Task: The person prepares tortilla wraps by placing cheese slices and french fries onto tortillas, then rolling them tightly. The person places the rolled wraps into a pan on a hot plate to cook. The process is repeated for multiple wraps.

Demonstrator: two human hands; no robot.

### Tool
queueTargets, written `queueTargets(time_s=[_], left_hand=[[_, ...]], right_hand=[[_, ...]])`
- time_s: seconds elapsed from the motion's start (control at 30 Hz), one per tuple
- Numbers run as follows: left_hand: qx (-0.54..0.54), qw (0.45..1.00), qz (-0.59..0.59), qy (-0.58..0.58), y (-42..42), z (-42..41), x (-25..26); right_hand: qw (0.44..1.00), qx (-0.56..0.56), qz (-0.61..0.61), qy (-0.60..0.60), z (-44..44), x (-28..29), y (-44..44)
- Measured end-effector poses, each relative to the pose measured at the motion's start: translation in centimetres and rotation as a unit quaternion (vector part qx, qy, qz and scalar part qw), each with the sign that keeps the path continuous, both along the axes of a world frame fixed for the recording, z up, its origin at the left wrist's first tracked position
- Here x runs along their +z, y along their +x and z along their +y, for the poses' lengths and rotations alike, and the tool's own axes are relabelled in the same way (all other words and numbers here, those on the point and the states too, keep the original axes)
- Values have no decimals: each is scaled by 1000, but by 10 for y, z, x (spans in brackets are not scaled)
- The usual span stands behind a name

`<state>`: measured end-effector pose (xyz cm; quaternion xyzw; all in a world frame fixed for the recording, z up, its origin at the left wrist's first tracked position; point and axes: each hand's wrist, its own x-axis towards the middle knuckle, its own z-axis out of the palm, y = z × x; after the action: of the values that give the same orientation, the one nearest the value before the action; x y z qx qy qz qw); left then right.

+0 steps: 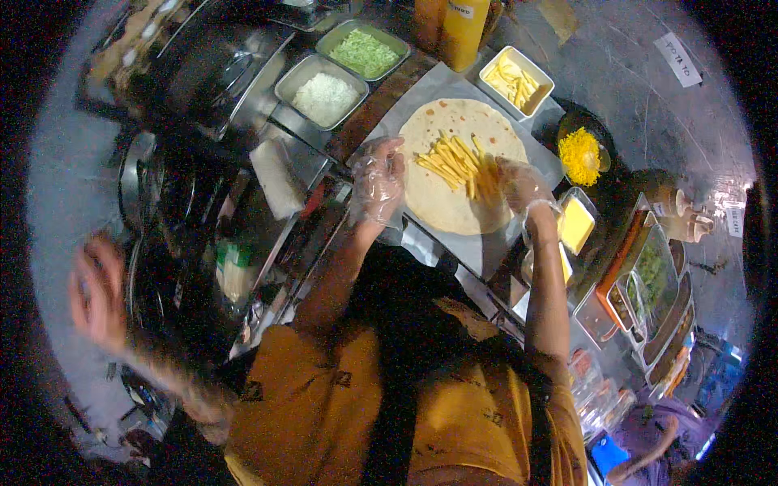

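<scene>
A round flatbread (pixel 456 212) lies on white paper (pixel 389 130) in front of me. French fries (pixel 453 161) are heaped across its middle. Both of my hands wear clear plastic gloves. My left hand (pixel 380 176) is beside the flatbread's left edge, fingers loosely curled and apart, with nothing visible in them. At the right end of the fries is my right hand (pixel 526 182), its fingertips reaching down over the bread. Whether those fingers grip any fries is hidden. A white dish of fries (pixel 516 82) stands just beyond the flatbread.
Metal pans of shredded lettuce (pixel 364 51) and white shreds (pixel 325 97) are at the back left. Shredded yellow cheese (pixel 582 156) and yellow slices (pixel 576 225) are on the right, near a yellow squeeze bottle (pixel 463 33). Another person's blurred hand (pixel 100 285) extends at left; a purple-clothed person (pixel 653 431) is lower right.
</scene>
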<state>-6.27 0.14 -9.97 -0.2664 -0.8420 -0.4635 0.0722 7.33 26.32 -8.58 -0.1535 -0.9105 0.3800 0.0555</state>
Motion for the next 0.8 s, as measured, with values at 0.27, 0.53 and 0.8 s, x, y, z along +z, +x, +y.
queueTargets(time_s=[0.27, 0.53, 0.8], left_hand=[[76, 992, 80, -56, 52, 14, -6], [66, 995, 53, -59, 96, 46, -13], [67, 993, -3, -96, 114, 78, -31]], right_hand=[[971, 101, -108, 186, 8, 25, -25], [986, 42, -88, 137, 22, -1, -35], [970, 83, -128, 188, 1, 4, -33]])
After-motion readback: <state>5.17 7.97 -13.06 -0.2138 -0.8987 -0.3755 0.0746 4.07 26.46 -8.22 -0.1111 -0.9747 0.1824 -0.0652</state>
